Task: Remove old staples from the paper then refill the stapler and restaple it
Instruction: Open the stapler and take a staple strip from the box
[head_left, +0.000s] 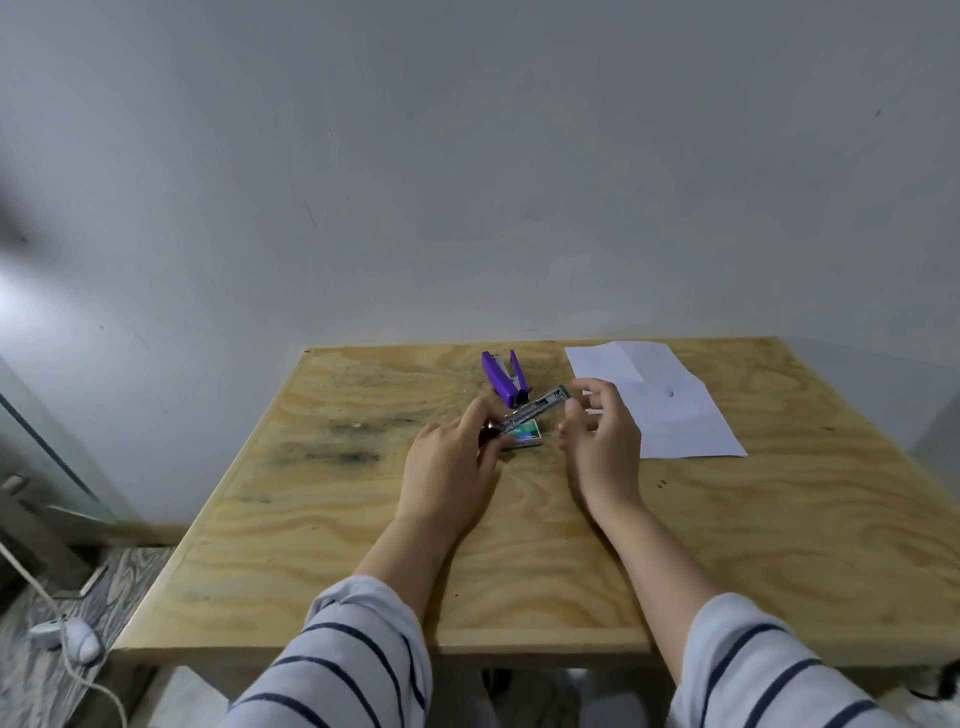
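Note:
My left hand (452, 462) grips the rear of a long metal stapler (535, 409) with a green tip, holding it slanted just above the table. Under it lies a small green staple box (527, 436). My right hand (602, 441) hovers at the stapler's front end, thumb and fingers pinched on what looks like a thin pale staple strip (593, 412). A purple stapler (503, 378) lies hinged apart just behind. The white paper (670, 410), creased and with a small dark mark, lies flat to the right of my right hand.
The plywood table (519, 571) has dark smudges on its left half and stands against a grey wall. On the floor at the left are a white cable and a small white device (67, 636).

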